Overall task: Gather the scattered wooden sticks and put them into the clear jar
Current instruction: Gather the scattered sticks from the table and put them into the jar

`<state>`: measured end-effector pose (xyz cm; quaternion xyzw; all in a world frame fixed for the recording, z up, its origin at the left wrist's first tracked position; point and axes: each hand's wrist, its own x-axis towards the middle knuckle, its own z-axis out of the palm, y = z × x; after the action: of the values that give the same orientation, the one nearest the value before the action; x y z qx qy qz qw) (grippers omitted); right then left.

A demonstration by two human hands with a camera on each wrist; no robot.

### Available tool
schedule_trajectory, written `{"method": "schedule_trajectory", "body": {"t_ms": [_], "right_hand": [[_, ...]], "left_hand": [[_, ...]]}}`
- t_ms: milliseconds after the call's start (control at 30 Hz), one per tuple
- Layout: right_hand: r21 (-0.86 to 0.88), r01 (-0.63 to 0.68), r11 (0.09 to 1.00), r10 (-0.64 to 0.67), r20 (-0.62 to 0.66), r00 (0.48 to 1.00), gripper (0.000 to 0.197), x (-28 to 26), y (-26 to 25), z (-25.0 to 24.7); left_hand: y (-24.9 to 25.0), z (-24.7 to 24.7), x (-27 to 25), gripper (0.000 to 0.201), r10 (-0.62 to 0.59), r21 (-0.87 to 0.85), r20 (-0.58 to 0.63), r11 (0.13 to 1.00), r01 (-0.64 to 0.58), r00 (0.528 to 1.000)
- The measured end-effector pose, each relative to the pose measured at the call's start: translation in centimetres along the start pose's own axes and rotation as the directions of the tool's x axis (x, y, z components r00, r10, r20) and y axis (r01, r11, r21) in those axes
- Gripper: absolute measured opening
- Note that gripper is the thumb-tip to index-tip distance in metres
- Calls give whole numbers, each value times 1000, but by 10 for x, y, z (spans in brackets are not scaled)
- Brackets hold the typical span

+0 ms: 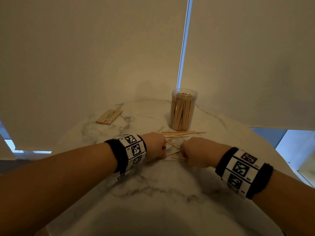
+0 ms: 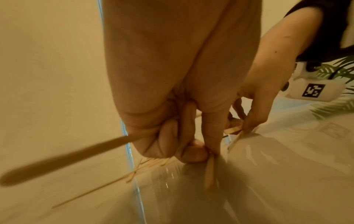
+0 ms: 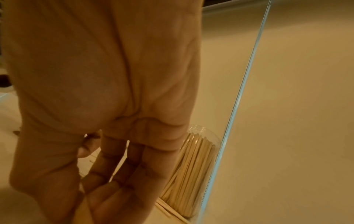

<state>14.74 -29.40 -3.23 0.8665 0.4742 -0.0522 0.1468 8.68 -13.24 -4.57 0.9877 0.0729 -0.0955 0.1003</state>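
A wooden stick is gripped in the curled fingers of the left hand, as seen from the left wrist. A stick is pinched at the worktop by the right hand. Scattered sticks are spread between and beyond both hands. The clear jar, filled with sticks, is stood just beyond them; a bundle is laid far left.

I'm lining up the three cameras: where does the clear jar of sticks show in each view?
Head: jar upright right of centre, beyond both hands.
Left wrist: not in it.
Right wrist: jar lower right of centre, behind the fingers.
Shared landmark: the beaded blind cord, just behind the jar.
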Motion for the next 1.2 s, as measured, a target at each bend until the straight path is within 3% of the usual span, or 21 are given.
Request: {"method": "schedule_trajectory", "body": {"t_ms": [133,233,333,400,533,600,667,733,767,867,900,967,1033,1133,1200], "right_hand": [[-18,23,1000,-24,-46,999,5,-3,5,4],[32,30,999,-28,-77,997,11,-6,13,1],[200,9,980,21,-144,989,4,-10,25,-12],[343,-1,939,79,-216,973,5,-13,34,-22],[674,36,738,254,-327,910,3,-11,48,-35],[807,93,583,301,-321,898,5,-5,46,-38],[891,159,426,309,-308,900,7,0,41,-39],[922,190,337,319,-302,898,11,6,32,-39],[926,197,321,331,-305,893,14,10,28,-39],[915,218,339,359,-340,869,16,21,13,-39],[912,223,345,356,-347,867,16,25,9,-40],[884,214,416,360,-376,854,15,33,6,-40],[831,197,520,373,-428,823,31,36,7,-43],[869,255,424,334,-412,848,77,36,12,-51],[859,241,452,334,-413,847,69,35,10,-57]], "left_hand": [[3,-2,-6,31,-26,119,46,993,20,999],[2,-7,-13,36,-37,126,60,992,29,998],[-3,-15,-17,33,-32,4,-13,999,32,999],[-8,-19,-14,34,-41,-188,-70,982,27,997],[-14,-22,-10,38,-108,-658,-72,752,35,992],[-14,-23,-11,39,-117,-721,-127,693,-11,985],[-11,-22,-10,46,-126,-707,-188,706,-45,974],[-8,-19,-6,47,-142,-741,-222,668,-73,965],[-6,-17,-4,44,-141,-803,-224,588,-100,964],[7,-15,-3,36,-132,-953,-215,246,-179,968],[12,-15,-2,36,-137,-961,-216,203,-186,967],[18,-14,-1,37,-155,-967,-219,169,-193,963],[17,-13,-1,37,-185,-970,-217,155,-189,959],[14,-13,-3,45,-191,-963,-201,217,-159,961],[15,-13,-6,51,-155,-966,-161,228,-123,975]]}}
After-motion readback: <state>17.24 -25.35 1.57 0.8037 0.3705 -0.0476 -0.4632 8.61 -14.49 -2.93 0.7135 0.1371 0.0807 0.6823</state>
